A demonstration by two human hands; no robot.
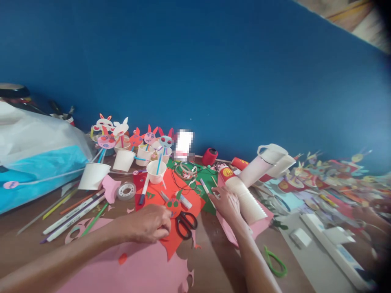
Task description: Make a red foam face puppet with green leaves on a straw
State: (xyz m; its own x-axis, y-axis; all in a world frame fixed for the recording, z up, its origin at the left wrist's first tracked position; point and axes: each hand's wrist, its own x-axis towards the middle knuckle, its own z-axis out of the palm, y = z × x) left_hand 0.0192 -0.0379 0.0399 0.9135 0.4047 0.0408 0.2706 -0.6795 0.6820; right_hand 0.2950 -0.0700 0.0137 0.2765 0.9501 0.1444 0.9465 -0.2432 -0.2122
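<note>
My left hand [152,223] rests on orange paper [172,245] with its fingers curled in. Its knuckles are beside a small orange paper face [173,209] with green eyes and green ears; whatever the fingers hold is hidden. Black-handled scissors [186,225] lie just right of that face. Farther right, my right hand [226,202] reaches forward with fingers apart, over pink paper. Its fingertips are at a white marker [207,190], and whether they touch it is unclear. A stack of paper cups [247,198] lies on its side against this hand's right.
Paper cups with animal faces on straws [159,162] stand at the back left. A tape roll [126,191], markers [76,217] and a plastic bag [39,142] are left. A white jug [264,162], power strip [332,248] and another person's hand [363,213] are right.
</note>
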